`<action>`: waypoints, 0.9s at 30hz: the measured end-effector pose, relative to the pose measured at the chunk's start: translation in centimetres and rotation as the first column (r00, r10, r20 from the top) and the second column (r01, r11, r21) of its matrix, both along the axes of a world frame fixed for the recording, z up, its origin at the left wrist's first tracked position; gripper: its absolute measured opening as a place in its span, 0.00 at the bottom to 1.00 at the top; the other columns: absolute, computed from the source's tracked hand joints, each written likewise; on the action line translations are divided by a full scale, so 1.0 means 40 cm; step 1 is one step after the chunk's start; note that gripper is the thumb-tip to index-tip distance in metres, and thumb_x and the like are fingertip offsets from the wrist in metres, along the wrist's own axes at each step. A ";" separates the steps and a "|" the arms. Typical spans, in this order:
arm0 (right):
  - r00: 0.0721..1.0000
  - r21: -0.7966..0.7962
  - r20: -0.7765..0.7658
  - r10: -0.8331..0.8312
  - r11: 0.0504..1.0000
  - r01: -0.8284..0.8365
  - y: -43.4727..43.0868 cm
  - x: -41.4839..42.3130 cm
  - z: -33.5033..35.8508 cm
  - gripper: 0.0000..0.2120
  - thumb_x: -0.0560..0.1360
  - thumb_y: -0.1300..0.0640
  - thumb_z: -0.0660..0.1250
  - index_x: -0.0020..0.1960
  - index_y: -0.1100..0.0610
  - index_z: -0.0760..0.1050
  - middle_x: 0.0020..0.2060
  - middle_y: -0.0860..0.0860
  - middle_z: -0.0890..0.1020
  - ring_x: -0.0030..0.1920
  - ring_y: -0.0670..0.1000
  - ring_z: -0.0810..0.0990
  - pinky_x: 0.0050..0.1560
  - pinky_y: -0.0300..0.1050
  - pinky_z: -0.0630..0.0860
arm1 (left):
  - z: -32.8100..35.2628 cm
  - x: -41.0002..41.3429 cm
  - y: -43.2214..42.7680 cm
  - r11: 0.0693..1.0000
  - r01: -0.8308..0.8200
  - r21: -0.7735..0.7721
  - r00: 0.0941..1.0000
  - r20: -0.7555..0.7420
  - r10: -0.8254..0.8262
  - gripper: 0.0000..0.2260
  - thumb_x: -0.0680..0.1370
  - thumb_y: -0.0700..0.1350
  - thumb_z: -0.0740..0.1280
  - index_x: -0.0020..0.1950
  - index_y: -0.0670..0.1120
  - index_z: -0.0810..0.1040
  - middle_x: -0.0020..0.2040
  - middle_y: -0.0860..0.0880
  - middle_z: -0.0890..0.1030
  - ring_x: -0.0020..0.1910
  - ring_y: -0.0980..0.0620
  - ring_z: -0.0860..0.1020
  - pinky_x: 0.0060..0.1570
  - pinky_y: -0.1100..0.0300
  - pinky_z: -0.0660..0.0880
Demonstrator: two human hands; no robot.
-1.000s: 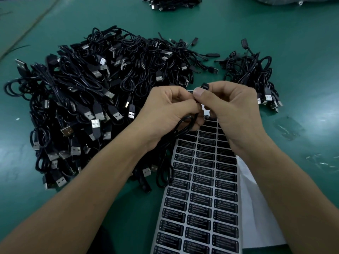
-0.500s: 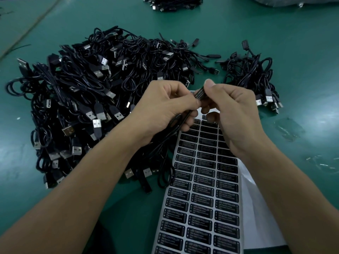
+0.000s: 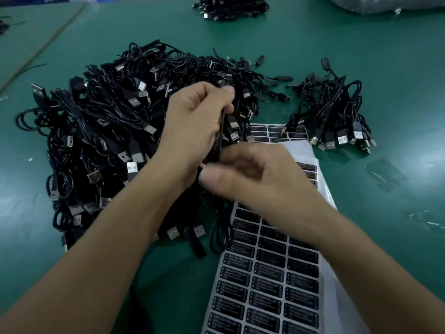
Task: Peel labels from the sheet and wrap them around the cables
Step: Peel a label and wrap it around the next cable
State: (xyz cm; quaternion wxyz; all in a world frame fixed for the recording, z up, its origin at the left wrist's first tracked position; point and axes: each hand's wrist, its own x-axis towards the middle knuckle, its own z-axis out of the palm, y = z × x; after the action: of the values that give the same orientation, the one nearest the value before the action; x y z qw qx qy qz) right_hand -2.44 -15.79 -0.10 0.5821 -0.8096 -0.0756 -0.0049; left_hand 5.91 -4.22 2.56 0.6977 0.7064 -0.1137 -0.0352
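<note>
My left hand grips a black cable that runs downward from its fingertips, held above the near edge of a big heap of black USB cables. Just below it my right hand is blurred by motion. Its thumb and curled fingers close on the lower stretch of the same cable. The label sheet, with rows of black "LED CONTROLLER" labels, lies flat under my right forearm and runs to the bottom edge. Its top rows show past my right hand.
A smaller bundle of cables lies to the right of the sheet, and another pile sits at the far edge. White backing paper sticks out from under the sheet. Clear plastic scraps lie on the green table.
My right hand has dropped from the fingertip pinch at the cable's top down toward me along the cable. My left hand has lifted and moved away from me with the cable.
</note>
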 end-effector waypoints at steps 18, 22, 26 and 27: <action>0.788 -0.105 0.217 -0.576 0.789 0.606 -0.182 0.076 0.049 0.06 0.78 0.56 0.69 0.44 0.51 0.83 0.33 0.46 0.84 0.29 0.48 0.76 0.32 0.34 0.71 | 0.008 0.033 0.044 0.998 -0.048 0.029 0.978 -0.200 0.053 0.14 0.84 0.56 0.60 0.50 0.49 0.78 0.26 0.55 0.71 0.21 0.58 0.63 0.21 0.65 0.59; 0.661 -0.279 0.294 -0.691 0.599 0.751 -0.275 0.137 0.066 0.12 0.78 0.56 0.64 0.56 0.57 0.83 0.36 0.54 0.83 0.44 0.51 0.80 0.40 0.29 0.65 | 0.016 -0.001 0.031 0.821 0.325 0.470 0.905 0.099 -0.414 0.10 0.72 0.58 0.75 0.48 0.54 0.83 0.40 0.58 0.83 0.36 0.65 0.78 0.38 0.70 0.73; 0.633 -0.440 0.221 -0.742 0.504 0.743 -0.317 0.164 0.066 0.19 0.80 0.54 0.60 0.70 0.52 0.75 0.59 0.59 0.81 0.58 0.60 0.71 0.53 0.46 0.63 | 0.018 -0.028 0.030 0.295 0.565 0.770 0.668 -0.217 -0.712 0.39 0.60 0.68 0.79 0.69 0.69 0.69 0.70 0.70 0.66 0.68 0.69 0.66 0.66 0.61 0.63; 0.639 -0.466 0.237 -0.732 0.492 0.735 -0.317 0.163 0.067 0.19 0.80 0.55 0.59 0.71 0.52 0.73 0.58 0.60 0.81 0.60 0.60 0.70 0.54 0.49 0.66 | 0.011 -0.036 0.025 0.196 0.521 0.831 0.662 -0.249 -0.707 0.44 0.59 0.69 0.78 0.72 0.71 0.63 0.73 0.71 0.59 0.72 0.65 0.62 0.70 0.57 0.61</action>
State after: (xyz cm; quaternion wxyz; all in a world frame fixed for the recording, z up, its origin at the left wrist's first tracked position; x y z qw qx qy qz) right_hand 4.06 -28.48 2.57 0.2803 -0.8895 0.2751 -0.2337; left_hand 4.49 -3.21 3.01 0.1628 0.8434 -0.4184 -0.2953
